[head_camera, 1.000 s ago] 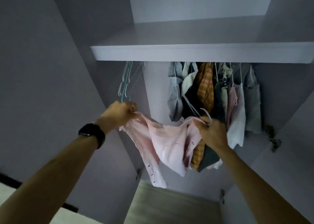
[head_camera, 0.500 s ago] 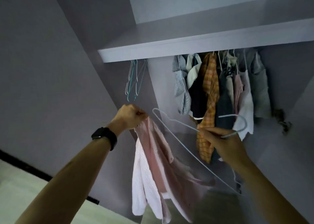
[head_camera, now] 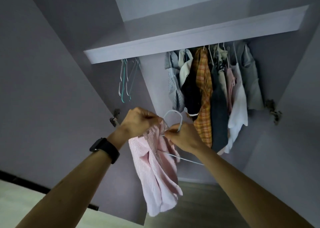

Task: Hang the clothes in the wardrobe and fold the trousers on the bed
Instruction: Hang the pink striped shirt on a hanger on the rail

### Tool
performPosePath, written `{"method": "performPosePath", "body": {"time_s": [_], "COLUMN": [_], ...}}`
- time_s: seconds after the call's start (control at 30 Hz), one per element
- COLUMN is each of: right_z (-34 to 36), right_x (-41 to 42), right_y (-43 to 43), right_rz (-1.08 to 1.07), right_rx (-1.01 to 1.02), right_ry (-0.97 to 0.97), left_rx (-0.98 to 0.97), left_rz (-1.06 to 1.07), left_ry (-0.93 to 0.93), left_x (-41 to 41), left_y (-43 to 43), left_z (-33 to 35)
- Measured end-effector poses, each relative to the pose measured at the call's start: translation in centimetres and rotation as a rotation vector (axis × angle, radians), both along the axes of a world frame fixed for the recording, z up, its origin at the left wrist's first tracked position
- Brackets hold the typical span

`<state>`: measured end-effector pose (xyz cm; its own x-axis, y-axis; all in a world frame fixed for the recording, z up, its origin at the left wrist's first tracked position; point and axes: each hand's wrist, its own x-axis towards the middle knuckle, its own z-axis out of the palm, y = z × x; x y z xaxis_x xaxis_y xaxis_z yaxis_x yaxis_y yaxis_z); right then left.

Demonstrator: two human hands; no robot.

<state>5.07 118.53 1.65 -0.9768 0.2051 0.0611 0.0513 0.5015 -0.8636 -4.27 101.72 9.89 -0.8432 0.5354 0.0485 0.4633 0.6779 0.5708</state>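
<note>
Left hand (head_camera: 138,122): fist gripping pink shirt (head_camera: 155,172) at its top; right hand (head_camera: 183,137): pinching white hanger (head_camera: 173,113) at the neck, touching shirt; shirt hangs before the open wardrobe (head_camera: 138,49); hung clothes (head_camera: 204,89) under shelf's right half; spare hangers (head_camera: 125,80) near its left end

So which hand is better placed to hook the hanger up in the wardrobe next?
Right, probably. The right hand grips the white hanger just below its hook and sits nearer the hung clothes. The left hand holds the pink shirt by its bunched top, so it is occupied with the fabric.
</note>
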Motion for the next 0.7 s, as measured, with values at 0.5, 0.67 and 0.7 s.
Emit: {"method": "performPosePath", "body": {"time_s": [0.5, 0.67, 0.7], "right_z": [3.2, 5.6, 5.1], "right_x": [-2.7, -2.1, -1.2], "right_y": [1.0, 3.9, 4.6], "right_rz": [-0.285, -0.441, -0.509], "right_rx": [-0.423, 0.102, 0.151], "right_ry": [0.198, 0.559, 0.711], "left_rx": [-0.375, -0.483, -0.443], "left_rz": [-0.256, -0.194, -0.141], "left_ry": [0.469, 0.664, 0.659], "left_x": [0.3, -0.9, -1.3], "left_y": [1.4, 3.3, 3.2], "left_z": [1.2, 4.3, 5.0]}}
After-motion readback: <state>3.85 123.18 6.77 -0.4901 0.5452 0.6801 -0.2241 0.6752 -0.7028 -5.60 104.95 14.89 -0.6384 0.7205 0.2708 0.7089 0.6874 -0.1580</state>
